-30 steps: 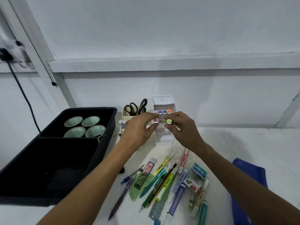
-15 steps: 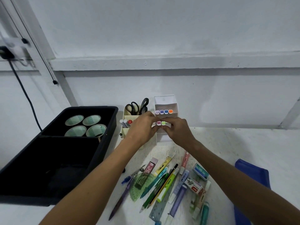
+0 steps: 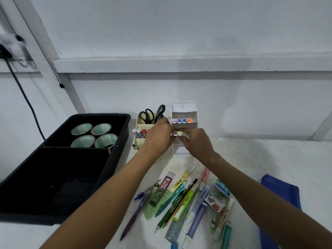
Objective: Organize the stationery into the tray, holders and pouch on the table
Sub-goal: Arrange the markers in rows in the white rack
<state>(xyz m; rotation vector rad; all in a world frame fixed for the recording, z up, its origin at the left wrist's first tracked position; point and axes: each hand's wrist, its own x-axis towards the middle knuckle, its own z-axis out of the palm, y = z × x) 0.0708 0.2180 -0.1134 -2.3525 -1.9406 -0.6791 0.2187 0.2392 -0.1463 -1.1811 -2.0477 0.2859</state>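
Desk by bare wall [image 3: 179, 33], stationery [image 3: 181, 200], prob. office

Both our arms reach forward and converge at mid-frame, forearms bare. Our left hand [image 3: 159, 136] is back-up, wrist straight, fingers [image 3: 168, 127] curled inward toward the right hand. Our right hand [image 3: 196, 143] mirrors it, back-up, fingers [image 3: 185, 136] bent in a pinch. Fingertips of both hands meet or nearly meet; we can't tell if they touch. Both hands are closed in a pinch-type pose, thumbs hidden underneath. Elbows out of frame.
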